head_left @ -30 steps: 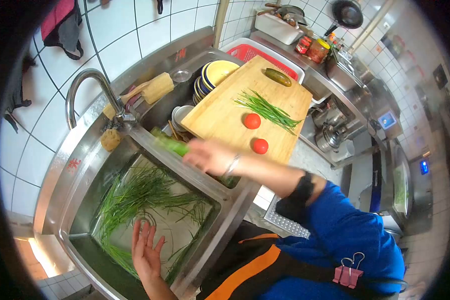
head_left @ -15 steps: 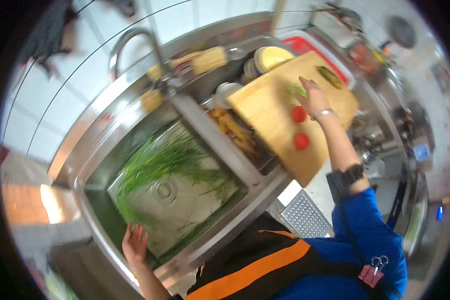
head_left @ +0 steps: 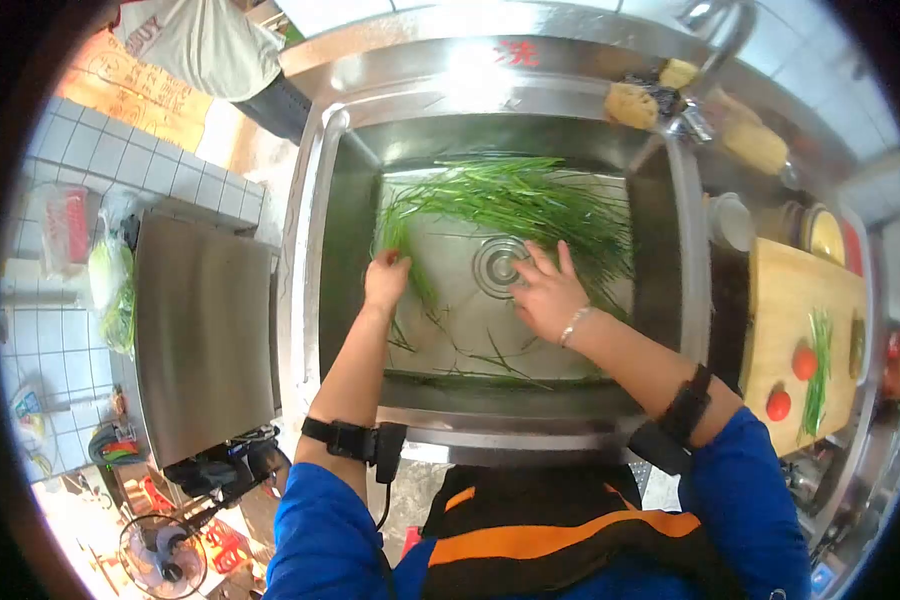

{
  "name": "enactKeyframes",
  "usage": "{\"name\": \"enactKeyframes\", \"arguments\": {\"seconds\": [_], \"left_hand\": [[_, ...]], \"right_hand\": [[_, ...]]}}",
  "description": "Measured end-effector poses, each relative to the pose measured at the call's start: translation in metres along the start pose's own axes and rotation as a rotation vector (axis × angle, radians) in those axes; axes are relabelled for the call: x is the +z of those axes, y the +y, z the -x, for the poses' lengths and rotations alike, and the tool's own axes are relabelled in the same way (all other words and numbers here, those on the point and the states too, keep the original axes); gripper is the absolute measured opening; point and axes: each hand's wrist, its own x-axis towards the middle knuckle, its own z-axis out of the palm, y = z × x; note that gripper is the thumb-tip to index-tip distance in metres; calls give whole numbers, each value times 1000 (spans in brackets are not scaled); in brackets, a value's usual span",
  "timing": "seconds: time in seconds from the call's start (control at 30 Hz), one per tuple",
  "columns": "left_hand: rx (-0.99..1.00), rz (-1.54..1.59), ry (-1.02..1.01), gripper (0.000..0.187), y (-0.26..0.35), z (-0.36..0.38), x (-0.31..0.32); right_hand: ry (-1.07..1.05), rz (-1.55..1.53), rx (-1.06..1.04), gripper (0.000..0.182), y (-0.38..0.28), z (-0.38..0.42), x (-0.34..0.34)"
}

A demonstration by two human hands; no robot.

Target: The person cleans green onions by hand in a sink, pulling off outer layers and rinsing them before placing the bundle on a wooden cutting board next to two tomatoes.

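- Both hands now work inside the sink basin; half a second ago the right hand was over the cutting board at the right and the left hand rested at the near rim.
- Sink basin: steel, with a round drain at its centre. Loose strands could wash toward the drain and collect there if swept carelessly.
- Green chives: a long bundle spread across the far half of the basin, with stray strands scattered on the near floor. Strands left behind are the likely loss if each gather takes only part of the pile.
- Cutting board: on the desk to the right, carrying a smaller chive bundle and two tomatoes. A wet carry across could drip on the board or nudge the tomatoes into rolling.
- Right hand: fingers spread open, flat on the basin floor just right of the drain, holding nothing.
- Left hand: fingers curled closed on the left end of the chives. A pinch this narrow could let slick stems slip.
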Motion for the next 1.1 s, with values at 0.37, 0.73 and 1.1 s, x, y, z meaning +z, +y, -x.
{"name": "enactKeyframes", "arguments": {"seconds": [0.37, 0.73, 1.1], "left_hand": [[-235, -718, -4, 91, -4, -31, 40], [6, -315, 159, 40, -19, -43, 19], [-125, -439, 99, 35, -22, -40, 14]], "right_hand": [[135, 437, -394, 28, 34, -184, 110], [-427, 619, 147, 40, 134, -126, 68], [-560, 477, 271, 24, 111, -92, 11]]}}
